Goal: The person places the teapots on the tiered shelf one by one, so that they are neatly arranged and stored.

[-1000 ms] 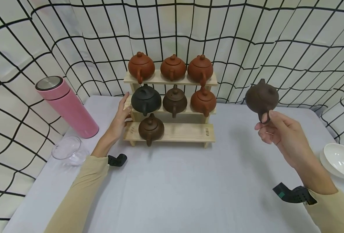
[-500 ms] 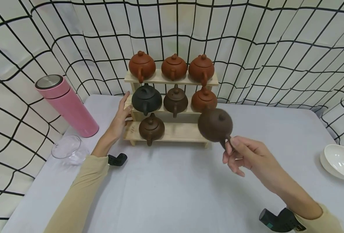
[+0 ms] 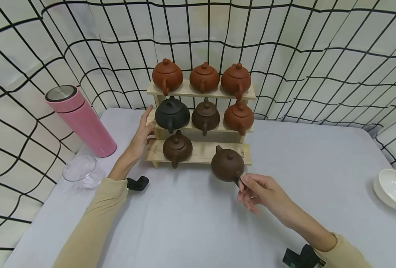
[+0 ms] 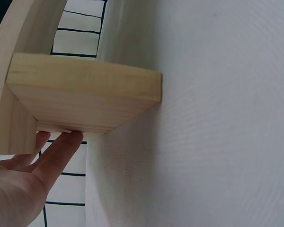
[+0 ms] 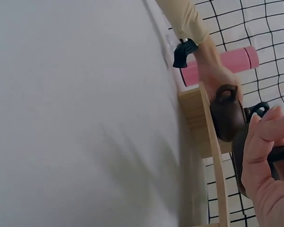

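My right hand (image 3: 268, 191) pinches the handle of a dark brown teapot (image 3: 227, 165). The teapot hangs at the front right of the lowest shelf of a wooden three-tier rack (image 3: 203, 152); whether it touches the shelf I cannot tell. My left hand (image 3: 138, 139) rests against the rack's left side, and the left wrist view shows its extended fingers (image 4: 61, 153) at the wood. A brown teapot (image 3: 177, 148) stands on the lowest shelf's left. The middle shelf bears a black teapot (image 3: 172, 114), a dark brown one and an orange-red one (image 3: 239, 117). Three reddish teapots line the top.
A pink thermos (image 3: 84, 124) stands left of the rack, with a clear glass bowl (image 3: 80, 169) in front of it. At the far right sits a white bowl (image 3: 393, 190). Black wire mesh (image 3: 281, 76) encloses the white-covered table (image 3: 184, 223) at the back and sides.
My right hand has carried the dark brown teapot leftward and down, from the open right side to the rack's lowest shelf. The left hand has stayed at the rack's side.
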The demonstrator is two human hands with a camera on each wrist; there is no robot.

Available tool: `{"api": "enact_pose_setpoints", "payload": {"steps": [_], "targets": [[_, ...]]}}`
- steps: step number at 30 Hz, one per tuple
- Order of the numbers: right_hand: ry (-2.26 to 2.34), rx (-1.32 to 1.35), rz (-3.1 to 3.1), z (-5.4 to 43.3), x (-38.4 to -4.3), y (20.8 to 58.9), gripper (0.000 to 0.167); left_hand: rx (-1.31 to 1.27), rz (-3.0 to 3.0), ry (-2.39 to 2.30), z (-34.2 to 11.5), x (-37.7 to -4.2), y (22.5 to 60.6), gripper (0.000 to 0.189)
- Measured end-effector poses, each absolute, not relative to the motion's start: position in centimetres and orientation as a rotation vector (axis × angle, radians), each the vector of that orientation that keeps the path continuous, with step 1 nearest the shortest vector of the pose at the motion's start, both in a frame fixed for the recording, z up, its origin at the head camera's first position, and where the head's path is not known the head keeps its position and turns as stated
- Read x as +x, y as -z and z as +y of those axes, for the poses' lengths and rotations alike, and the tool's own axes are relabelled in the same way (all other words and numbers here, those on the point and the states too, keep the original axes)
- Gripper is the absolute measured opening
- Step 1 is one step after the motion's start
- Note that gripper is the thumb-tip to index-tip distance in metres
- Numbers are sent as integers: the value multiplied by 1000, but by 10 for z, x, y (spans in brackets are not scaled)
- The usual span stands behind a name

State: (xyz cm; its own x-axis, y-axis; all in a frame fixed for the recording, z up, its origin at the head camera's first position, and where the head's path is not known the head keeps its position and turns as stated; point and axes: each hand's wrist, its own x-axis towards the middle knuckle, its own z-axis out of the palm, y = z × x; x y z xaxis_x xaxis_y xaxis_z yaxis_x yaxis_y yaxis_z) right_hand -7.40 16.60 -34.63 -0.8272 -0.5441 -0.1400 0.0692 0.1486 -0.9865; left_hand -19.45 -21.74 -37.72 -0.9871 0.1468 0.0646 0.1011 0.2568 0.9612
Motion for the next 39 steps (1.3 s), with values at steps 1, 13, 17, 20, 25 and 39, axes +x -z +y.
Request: {"api": "enact_pose_setpoints", "payload": {"steps": [1,13,17,20,25,39], "targets": [[1726,-440,1969,165,-76,348,37,245,2461,-1875,-217,-194,377,69],[1771,-295,2041,151,-101,360,35,245,2464,-1880,-215,-196,378,72],[1786,-281,2041,148,-103,361,37,239,2466,-1871,-215,-196,378,72],[1792,-276,2030,144,-104,362,38,238,2464,-1870,-215,-195,377,71],[1805,-299,1974,136,-106,365,39,235,2453,-1875,-217,-193,376,68],[1831,-321,1918,126,-107,369,40,227,2464,-1857,-216,-194,376,69]]}}
